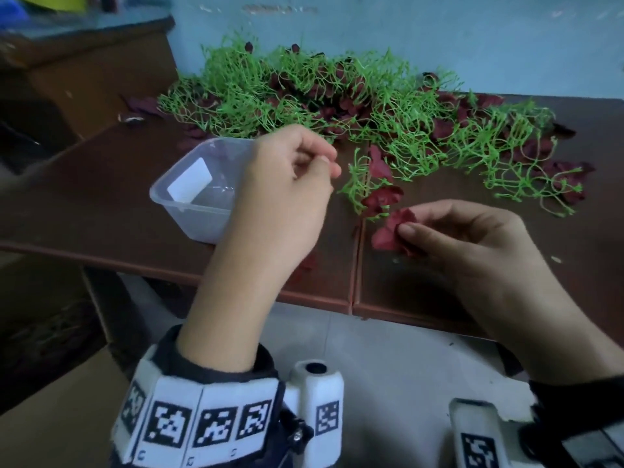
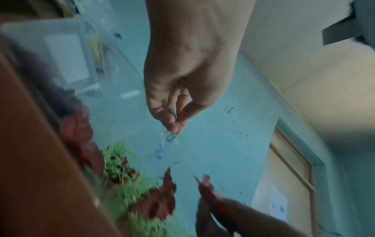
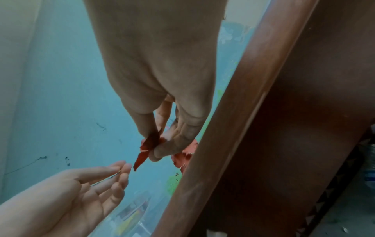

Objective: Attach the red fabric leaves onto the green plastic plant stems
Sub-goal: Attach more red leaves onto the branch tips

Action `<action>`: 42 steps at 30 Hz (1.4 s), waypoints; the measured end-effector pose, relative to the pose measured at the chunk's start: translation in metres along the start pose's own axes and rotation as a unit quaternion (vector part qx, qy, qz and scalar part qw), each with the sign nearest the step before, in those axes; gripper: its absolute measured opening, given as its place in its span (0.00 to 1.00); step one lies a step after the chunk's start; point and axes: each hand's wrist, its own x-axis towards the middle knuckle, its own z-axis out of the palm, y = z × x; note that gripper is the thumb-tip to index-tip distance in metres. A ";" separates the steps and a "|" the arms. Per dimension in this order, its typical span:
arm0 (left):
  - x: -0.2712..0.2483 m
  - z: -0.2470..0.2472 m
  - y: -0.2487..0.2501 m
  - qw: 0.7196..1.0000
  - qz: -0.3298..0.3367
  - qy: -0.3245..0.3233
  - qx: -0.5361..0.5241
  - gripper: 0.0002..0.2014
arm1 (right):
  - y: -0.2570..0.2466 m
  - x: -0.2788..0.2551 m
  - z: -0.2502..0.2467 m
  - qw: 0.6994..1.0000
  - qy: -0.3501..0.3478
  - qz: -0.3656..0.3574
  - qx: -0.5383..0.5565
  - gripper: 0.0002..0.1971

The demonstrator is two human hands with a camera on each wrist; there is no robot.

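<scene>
My right hand [image 1: 405, 231] pinches a bunch of red fabric leaves [image 1: 391, 228] between thumb and fingers, just above the brown table. In the right wrist view the leaves [image 3: 144, 154] hang from those fingertips [image 3: 160, 150]. A small green stem sprig [image 1: 354, 184] carrying a few red leaves lies on the table just beyond them. My left hand [image 1: 332, 165] hovers left of the sprig, thumb close to the fingertips; I see nothing between them. The left wrist view shows the same hand [image 2: 175, 128], blurred. A big pile of green stems [image 1: 337, 92] mixed with dark red leaves fills the back of the table.
A clear plastic container [image 1: 196, 190] with a white label stands on the table [image 1: 101, 197] under my left wrist. Loose dark leaves lie at the back left. The table's front edge runs close to my forearms. A blue wall rises behind the pile.
</scene>
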 end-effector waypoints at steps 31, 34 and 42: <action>0.018 -0.077 -0.033 0.919 -0.089 -0.111 0.368 0.15 | -0.002 -0.005 0.043 0.989 -0.117 0.069 -0.059 0.04; 0.019 -0.075 -0.032 0.927 -0.062 -0.086 0.361 0.12 | 0.000 -0.003 0.042 0.991 -0.108 0.047 -0.058 0.05; 0.020 -0.058 -0.020 0.961 0.139 0.087 0.220 0.03 | 0.010 0.004 0.043 0.998 -0.009 0.047 0.042 0.06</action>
